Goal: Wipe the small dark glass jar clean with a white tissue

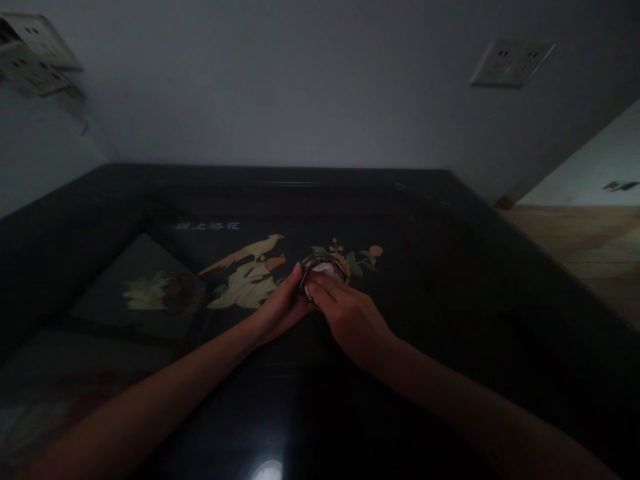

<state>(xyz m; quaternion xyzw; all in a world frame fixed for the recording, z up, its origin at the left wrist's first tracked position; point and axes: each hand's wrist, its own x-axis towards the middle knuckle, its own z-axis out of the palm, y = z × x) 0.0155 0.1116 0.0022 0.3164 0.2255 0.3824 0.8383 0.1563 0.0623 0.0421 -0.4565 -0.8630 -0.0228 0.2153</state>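
My left hand (283, 308) grips the left side of a small round dish-like thing with a shiny rim (316, 256), thumb up against its edge. Whether it is glass or metal I cannot make out in the dim light. Inside the rim shows a piece of white, soft-looking material (324, 268), perhaps tissue or cloth. The fingers of my right hand (353, 319) reach into the opening and press on this white piece, covering part of it. Both hands are close together over the dark glossy table (410, 293).
The tabletop carries a coloured bird picture (245, 273) and flowers (370, 257), with reflections at left. A pale wall (280, 87) rises behind it, bearing a socket plate (513, 63) at right and more sockets (43, 47) at left. Wooden flooring (590, 247) lies to the right.
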